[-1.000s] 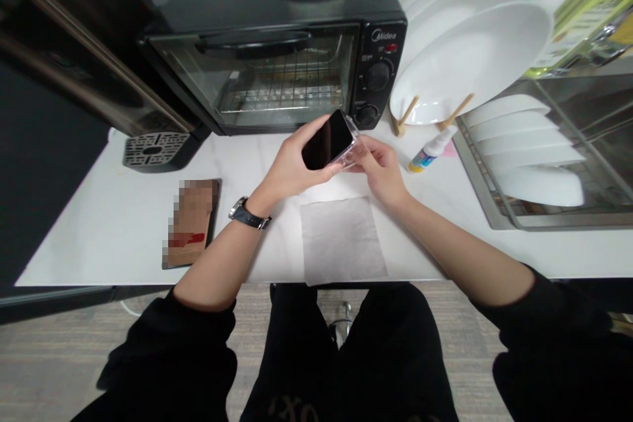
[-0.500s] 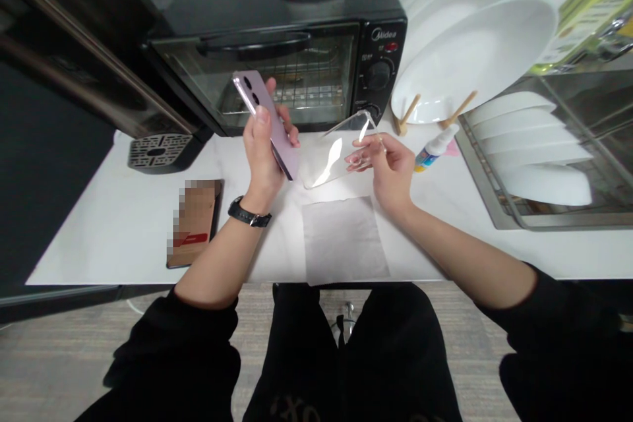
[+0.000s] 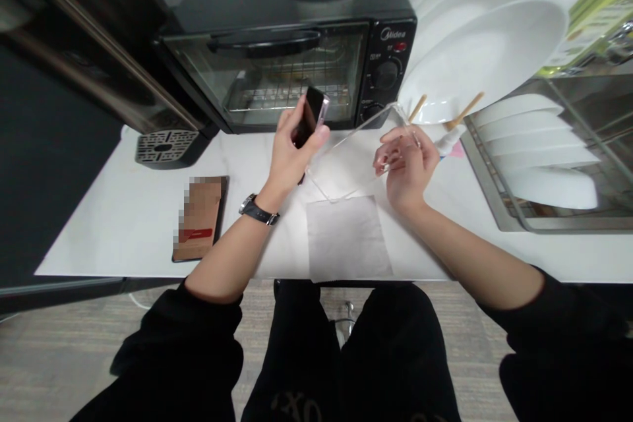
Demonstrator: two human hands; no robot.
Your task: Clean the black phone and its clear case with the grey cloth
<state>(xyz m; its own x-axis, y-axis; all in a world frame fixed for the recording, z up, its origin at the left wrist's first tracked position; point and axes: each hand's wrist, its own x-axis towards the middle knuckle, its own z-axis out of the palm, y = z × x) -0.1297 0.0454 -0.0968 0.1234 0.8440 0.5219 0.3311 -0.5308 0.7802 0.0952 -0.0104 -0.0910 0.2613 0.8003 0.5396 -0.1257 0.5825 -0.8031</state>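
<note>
Between the preceding view and this one, the smartphone (image 3: 312, 112) moved right and turned, so that its dark screen, rather than its lilac back, faced the camera. The left hand (image 3: 289, 150) grasped it upright above the table (image 3: 119, 231), in front of the toaster oven (image 3: 281, 69). The right hand (image 3: 411, 168) gripped the transparent phone case (image 3: 355, 151) at its right side; the case was tilted and apart from the phone, its lower corner overlapping in view the far edge of the grey cloth (image 3: 349, 241). A spray bottle (image 3: 451, 140) stood partly hidden behind the right hand; a dark-edged flat device (image 3: 200, 224), partly pixelated, lay left.
</note>
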